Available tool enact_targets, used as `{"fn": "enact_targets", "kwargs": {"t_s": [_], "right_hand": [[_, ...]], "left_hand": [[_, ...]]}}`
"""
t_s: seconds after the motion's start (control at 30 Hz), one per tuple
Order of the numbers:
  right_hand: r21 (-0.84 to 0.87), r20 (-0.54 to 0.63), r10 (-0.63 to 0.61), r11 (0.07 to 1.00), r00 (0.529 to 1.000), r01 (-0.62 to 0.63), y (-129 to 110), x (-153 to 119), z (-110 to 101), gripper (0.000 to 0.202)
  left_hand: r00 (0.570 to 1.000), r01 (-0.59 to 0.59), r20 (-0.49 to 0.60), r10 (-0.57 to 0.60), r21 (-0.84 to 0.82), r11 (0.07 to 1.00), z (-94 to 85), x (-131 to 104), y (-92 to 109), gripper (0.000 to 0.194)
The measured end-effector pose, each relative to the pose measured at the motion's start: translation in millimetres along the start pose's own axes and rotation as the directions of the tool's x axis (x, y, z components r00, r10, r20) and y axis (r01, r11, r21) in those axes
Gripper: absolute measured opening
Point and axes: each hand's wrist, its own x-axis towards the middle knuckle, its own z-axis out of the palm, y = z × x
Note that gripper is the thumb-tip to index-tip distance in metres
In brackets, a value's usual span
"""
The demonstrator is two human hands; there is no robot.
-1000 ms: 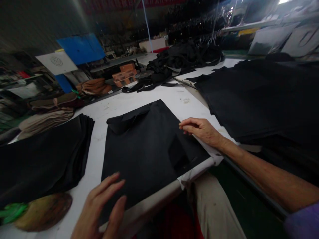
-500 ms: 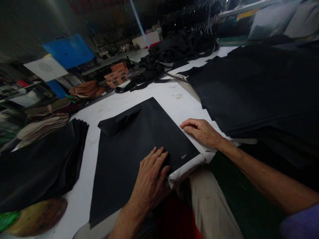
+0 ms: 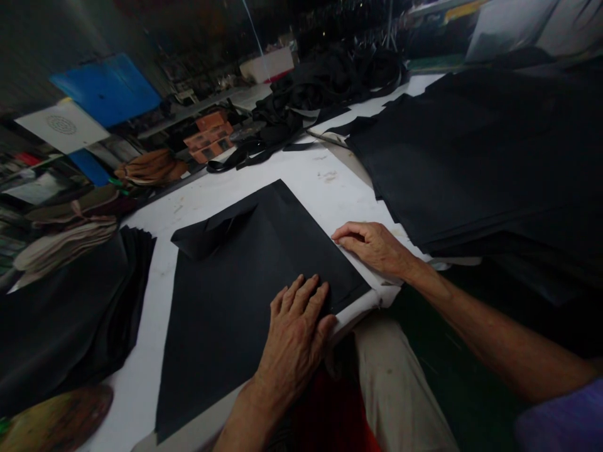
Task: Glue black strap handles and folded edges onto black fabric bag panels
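Left hand (image 3: 292, 333) lies palm down with fingers slightly spread on the black, flat rectangular sheet (image 3: 226, 301), gripping nothing; right hand (image 3: 377, 248) is half curled by its right edge, and whether it pinches anything cannot be told. That sheet rests on the white-covered table (image 3: 188, 204), between two black stacks. Steadying seems in hand; any shift would call for even pressure, minding the raised fold (image 3: 202, 238).

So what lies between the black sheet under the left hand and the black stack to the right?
The right hand and mostly white tabletop with faint marks; the head view shows it.
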Motion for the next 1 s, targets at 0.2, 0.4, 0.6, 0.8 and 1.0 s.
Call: {"fn": "enact_targets", "kwargs": {"t_s": [0.2, 0.4, 0.6, 0.8, 1.0], "right_hand": [[-0.035, 0.044, 0.019, 0.999, 0.999, -0.017, -5, -3, -1, 0.015], [-0.198, 0.242, -0.342, 0.899, 0.908, 0.392, -7, -4, 3, 0.036], [-0.345, 0.327, -0.342, 0.825, 0.881, 0.448, -4, -5, 6, 0.043], [-0.367, 0.342, -0.325, 0.818, 0.882, 0.444, -6, -6, 6, 0.043], [-0.378, 0.353, -0.315, 0.813, 0.881, 0.443, -8, -5, 6, 0.044]], "left_hand": [[1.000, -0.005, -0.007, 0.005, -0.054, 0.999, 1.1, 3, 1, 0.042], [1.000, 0.012, 0.003, -0.012, -0.234, 0.972, -7.6, 6, -9, 0.037], [0.989, 0.033, -0.107, -0.098, -0.490, 0.871, -16.2, 17, -30, 0.024], [0.985, 0.019, -0.144, -0.093, -0.445, 0.895, -12.1, 23, -25, 0.013], [0.984, 0.066, -0.133, -0.119, -0.345, 0.936, -6.6, 24, -21, 0.020]]}}
